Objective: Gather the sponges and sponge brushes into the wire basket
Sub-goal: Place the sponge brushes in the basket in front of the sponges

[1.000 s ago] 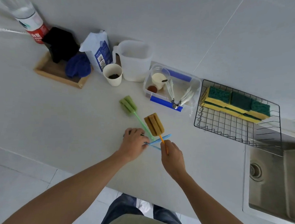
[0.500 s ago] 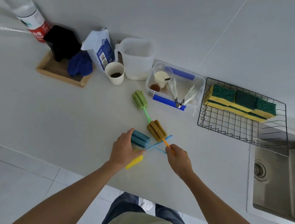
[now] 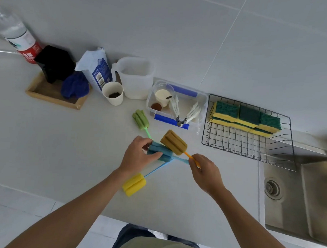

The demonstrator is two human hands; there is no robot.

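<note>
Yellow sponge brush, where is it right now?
The yellow sponge brush lies on the counter near its front edge, just under the left forearm, below the blue sponge brush.

- A wooden tray (image 3: 47, 96) sits far off to the left of the hands, holding a black cloth (image 3: 54, 64) and a blue cloth (image 3: 75, 87).
- Behind it, a plastic bottle (image 3: 18, 35).
- Beyond the hands: a white bag (image 3: 96, 70), paper cup (image 3: 113, 93), white jug (image 3: 135, 77), clear plastic box (image 3: 178, 107).
- Right of the hands, a steel sink (image 3: 296, 195).
</note>
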